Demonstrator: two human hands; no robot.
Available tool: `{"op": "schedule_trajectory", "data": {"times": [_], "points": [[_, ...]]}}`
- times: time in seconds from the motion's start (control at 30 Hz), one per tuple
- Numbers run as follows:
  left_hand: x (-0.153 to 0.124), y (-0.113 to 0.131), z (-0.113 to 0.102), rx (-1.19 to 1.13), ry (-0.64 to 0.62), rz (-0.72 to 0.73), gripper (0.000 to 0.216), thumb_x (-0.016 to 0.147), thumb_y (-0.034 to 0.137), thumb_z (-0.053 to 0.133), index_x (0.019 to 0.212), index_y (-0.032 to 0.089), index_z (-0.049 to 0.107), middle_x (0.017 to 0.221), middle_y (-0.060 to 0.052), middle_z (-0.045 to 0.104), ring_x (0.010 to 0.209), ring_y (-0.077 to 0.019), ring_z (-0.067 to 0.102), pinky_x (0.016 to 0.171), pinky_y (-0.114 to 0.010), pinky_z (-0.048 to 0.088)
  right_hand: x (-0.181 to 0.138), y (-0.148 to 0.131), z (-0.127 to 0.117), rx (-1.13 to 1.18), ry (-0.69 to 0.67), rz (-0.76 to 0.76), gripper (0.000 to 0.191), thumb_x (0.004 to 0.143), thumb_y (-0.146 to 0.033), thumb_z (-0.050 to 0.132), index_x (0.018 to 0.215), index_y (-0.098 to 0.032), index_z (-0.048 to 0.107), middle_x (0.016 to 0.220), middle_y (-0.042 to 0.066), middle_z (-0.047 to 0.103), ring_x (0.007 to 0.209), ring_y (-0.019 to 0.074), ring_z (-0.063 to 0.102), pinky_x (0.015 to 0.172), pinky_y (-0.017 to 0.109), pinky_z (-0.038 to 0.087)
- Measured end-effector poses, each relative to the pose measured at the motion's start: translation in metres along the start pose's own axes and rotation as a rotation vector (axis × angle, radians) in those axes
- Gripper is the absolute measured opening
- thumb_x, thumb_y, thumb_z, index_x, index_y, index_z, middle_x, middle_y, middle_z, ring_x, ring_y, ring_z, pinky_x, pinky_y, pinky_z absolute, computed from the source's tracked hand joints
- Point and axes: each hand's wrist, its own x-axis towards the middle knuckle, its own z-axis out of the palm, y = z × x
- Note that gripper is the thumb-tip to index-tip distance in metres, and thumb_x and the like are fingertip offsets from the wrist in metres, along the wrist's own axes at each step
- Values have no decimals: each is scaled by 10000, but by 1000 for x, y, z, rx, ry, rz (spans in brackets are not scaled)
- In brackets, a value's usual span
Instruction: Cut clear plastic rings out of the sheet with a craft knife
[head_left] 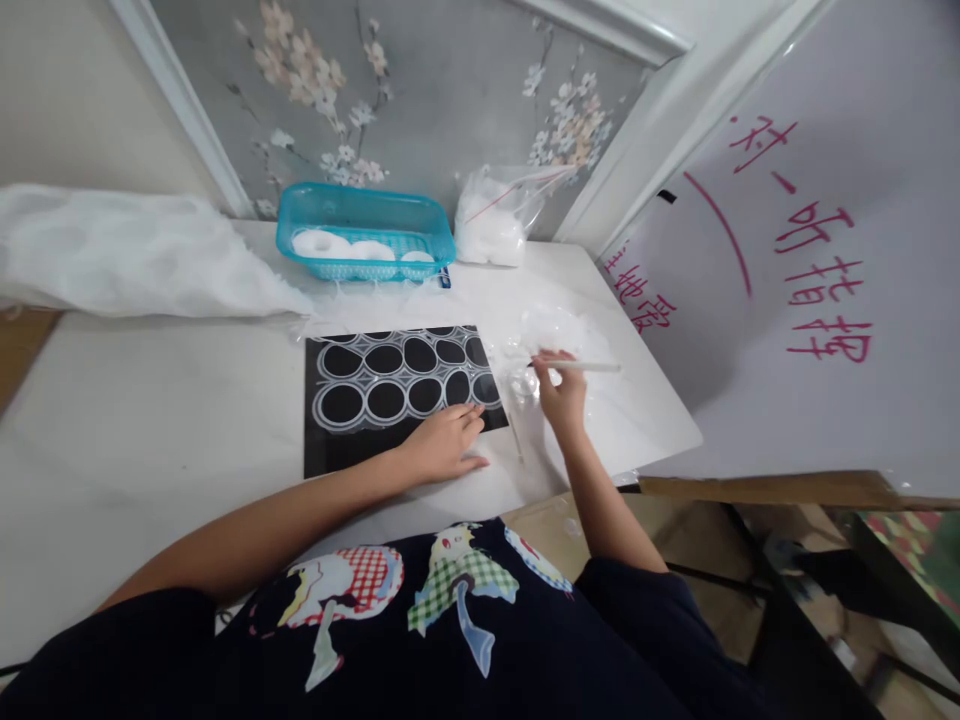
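Observation:
A black sheet point(330, 445) lies on the white table, and on it rests a clear plastic tray with several round wells point(397, 375). My left hand point(446, 445) lies flat on the sheet's near right corner, fingers stretched out, fingertips touching the tray's edge. My right hand point(561, 388) is closed in a pinch on a thin white stick point(592, 367) that points right. It hovers over small clear plastic pieces point(521, 380) and crumpled clear film point(559, 330) just right of the tray.
A turquoise basket point(365, 232) holding white rolls stands at the back. Beside it is a plastic bag of white pieces point(491, 222). White cloth point(127, 250) lies at the back left. A white board with red writing point(810, 270) leans at the right, past the table's edge point(675, 450).

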Motion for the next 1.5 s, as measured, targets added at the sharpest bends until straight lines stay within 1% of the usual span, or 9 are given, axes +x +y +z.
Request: {"op": "schedule_trajectory", "data": {"times": [0.13, 0.23, 0.3, 0.5, 1.13, 1.27, 1.37, 1.43, 1.5], "points": [[1, 1, 2, 2, 11, 12, 477, 887, 483, 687, 1165, 102, 622, 1437, -231, 556, 1364, -333, 511, 1123, -442, 427, -48, -30, 11, 180, -242, 67, 277, 943, -406, 550, 894, -246, 771, 966, 86, 794, 1213, 306, 609, 1063, 524, 446], [2, 1, 4, 7, 17, 14, 481, 888, 471, 687, 1172, 90, 617, 1424, -246, 561, 1350, -350, 520, 1119, -476, 433, -59, -33, 15, 213, -328, 104, 280, 938, -412, 559, 897, -250, 783, 981, 83, 800, 1189, 321, 627, 1117, 590, 365], [3, 0, 4, 11, 19, 14, 468, 886, 464, 690, 1162, 92, 621, 1418, -244, 566, 1339, -352, 530, 1112, -479, 441, -60, -30, 16, 212, -325, 112, 283, 939, -419, 561, 905, -252, 787, 991, 84, 800, 1189, 325, 629, 1145, 618, 306], [3, 1, 1, 13, 20, 20, 459, 886, 447, 691, 1159, 86, 621, 1405, -237, 579, 1332, -340, 537, 1117, -453, 437, -58, -26, 19, 200, -334, 112, 263, 938, -420, 578, 913, -267, 790, 998, 72, 802, 1179, 313, 638, 1170, 616, 254], [6, 1, -1, 29, 6, 33, 449, 911, 456, 648, 1160, 84, 612, 1394, -240, 580, 1324, -338, 528, 1098, -447, 432, -55, -24, 18, 169, -353, 94, 266, 950, -414, 559, 933, -278, 787, 1010, 57, 801, 1161, 297, 640, 1156, 597, 297], [6, 1, 1, 5, 8, 22, 450, 920, 455, 629, 1183, 90, 607, 1384, -231, 591, 1320, -341, 527, 1100, -468, 432, -64, -26, 18, 71, -348, 9, 233, 954, -356, 558, 984, -279, 776, 1077, 52, 790, 1274, 317, 570, 1162, 611, 297], [7, 1, 1, -11, -1, 7, 508, 902, 485, 643, 1216, 89, 598, 1351, -215, 619, 1301, -337, 544, 1097, -458, 438, -67, -28, 16, -46, -408, -182, 216, 948, -255, 564, 1028, -324, 752, 1128, 10, 779, 1395, 305, 466, 1226, 625, 139], [7, 1, 1, -18, -8, -2, 554, 877, 501, 671, 1229, 80, 592, 1376, -221, 601, 1313, -338, 536, 1103, -447, 433, -54, -24, 13, -90, -454, -296, 239, 927, -206, 585, 1034, -356, 738, 1093, -18, 785, 1382, 286, 483, 1247, 611, 59], [8, 1, 0, -22, -14, -7, 547, 866, 508, 683, 1208, 89, 603, 1422, -221, 567, 1324, -336, 530, 1097, -435, 437, -27, -14, 7, -126, -325, -291, 222, 925, -205, 578, 990, -343, 741, 1021, -15, 789, 1284, 281, 569, 1242, 614, 91]]}}
